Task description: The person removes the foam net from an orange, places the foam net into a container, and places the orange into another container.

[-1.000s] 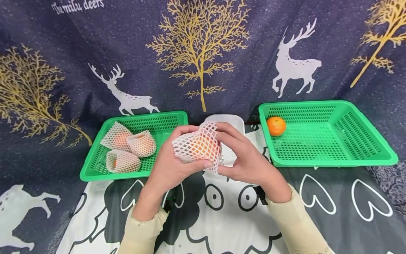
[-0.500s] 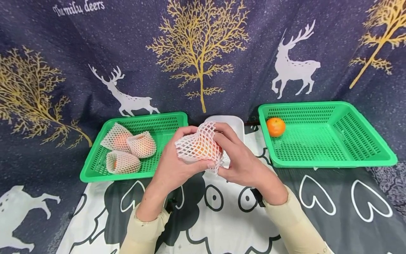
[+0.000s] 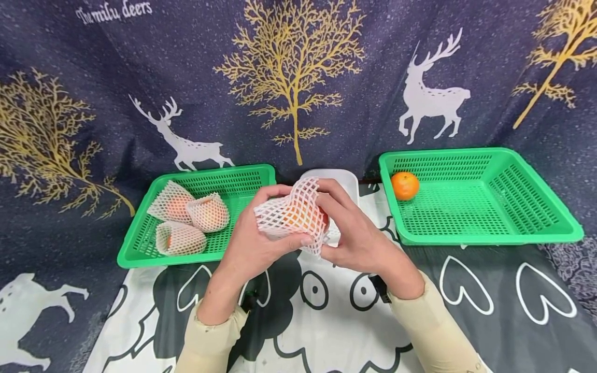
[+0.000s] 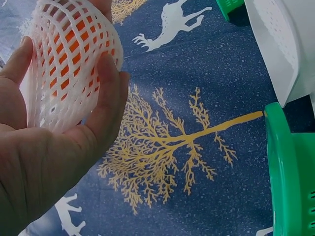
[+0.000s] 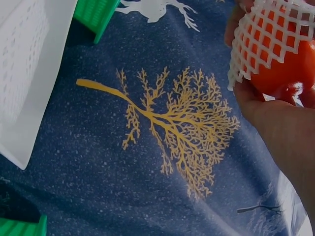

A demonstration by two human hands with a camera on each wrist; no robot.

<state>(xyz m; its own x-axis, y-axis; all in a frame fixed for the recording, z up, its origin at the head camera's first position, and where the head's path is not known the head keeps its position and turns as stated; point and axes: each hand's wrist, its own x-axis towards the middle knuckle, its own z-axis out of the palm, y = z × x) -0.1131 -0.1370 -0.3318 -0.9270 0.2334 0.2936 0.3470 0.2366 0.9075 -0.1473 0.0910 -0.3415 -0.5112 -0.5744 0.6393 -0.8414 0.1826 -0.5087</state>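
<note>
Left hand [image 3: 254, 238] and right hand [image 3: 356, 233] both grip a fruit [image 5: 280, 73] partly in a net [image 3: 290, 215], raised between two baskets and partly hiding the tray [image 3: 350, 184]. The left basket [image 3: 182, 260], its right end overlapped by the left hand, holds three netted fruits [image 3: 207, 215]; the right basket [image 3: 466, 212] has an orange [image 3: 404, 186] near its left wall, mesh floor spreading rightward. Cloth [image 3: 345, 336] stretches nearer the person

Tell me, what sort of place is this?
Probably a makeshift fruit-handling table, likely indoors, though the room itself isn't shown. A deer-and-tree backdrop cloth stands behind, a cartoon-printed tablecloth covers the surface, and the left green basket holds three net-wrapped fruits.
</note>
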